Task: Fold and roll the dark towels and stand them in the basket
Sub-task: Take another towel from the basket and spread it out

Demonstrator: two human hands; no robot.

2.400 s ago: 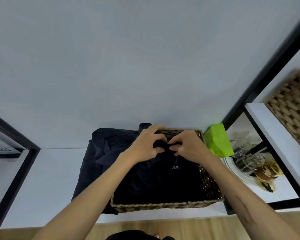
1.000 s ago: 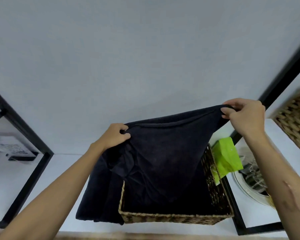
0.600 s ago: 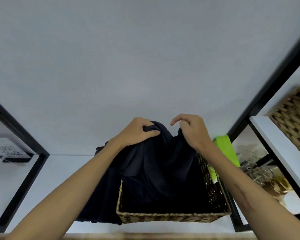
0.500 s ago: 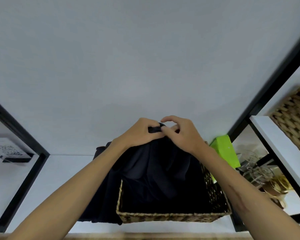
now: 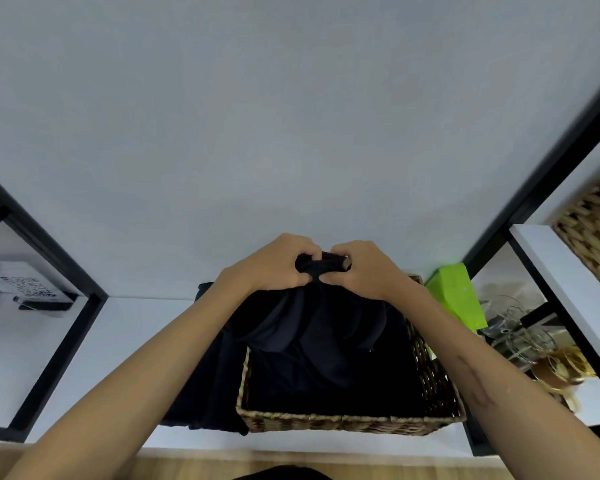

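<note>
A dark towel [image 5: 321, 327] hangs from both my hands above the woven basket [image 5: 347, 421] on the white shelf. My left hand [image 5: 274, 266] and my right hand [image 5: 364, 270] are side by side and both grip the towel's gathered top edge, which shows as a small tight roll between my thumbs. The towel's lower part drops into the basket's dark inside. More dark towels [image 5: 208, 386] lie piled on the shelf just left of the basket, partly hidden by my left forearm.
A green box [image 5: 456, 296] stands right of the basket. Beyond a black frame post [image 5: 534, 188], the right shelf holds glassware [image 5: 520, 327] and gold items. Another wicker basket [image 5: 596, 230] sits upper right. A label card [image 5: 21, 285] is at left. The wall is close behind.
My hands spread the towel wide a second ago, then came together. They now hold its top edges bunched at the centre, a little lower over the basket.
</note>
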